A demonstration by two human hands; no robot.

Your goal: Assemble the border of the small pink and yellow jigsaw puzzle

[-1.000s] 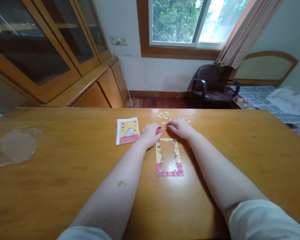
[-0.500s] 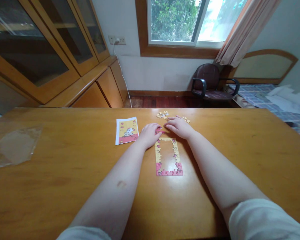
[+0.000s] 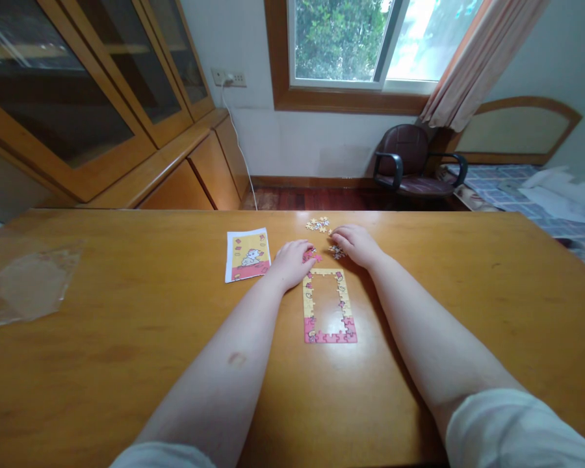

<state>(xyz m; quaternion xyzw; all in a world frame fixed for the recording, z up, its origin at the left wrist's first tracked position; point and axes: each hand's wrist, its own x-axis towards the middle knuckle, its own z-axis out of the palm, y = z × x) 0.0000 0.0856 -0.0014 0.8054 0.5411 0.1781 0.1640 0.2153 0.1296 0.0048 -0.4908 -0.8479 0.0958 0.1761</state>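
A small jigsaw puzzle frame [image 3: 327,304], yellow above and pink below with its middle unfilled, lies on the wooden table [image 3: 127,325]. My left hand [image 3: 292,257] rests just beyond its top left corner, fingers curled onto a small pink piece [image 3: 313,256]. My right hand [image 3: 355,243] lies further back and to the right, fingers bent down over loose pieces [image 3: 336,251]. A heap of loose yellow pieces [image 3: 318,225] sits behind both hands. A printed reference picture [image 3: 247,253] lies left of my left hand.
A clear plastic bag [image 3: 24,283] lies at the table's left. Beyond the far edge stand a dark armchair [image 3: 412,162], wooden glass-door cabinets [image 3: 102,97] and a window. A bed with papers is at the right.
My right hand has shifted a little right, uncovering a few loose pieces beside the frame's top right corner. My left hand has stayed put.
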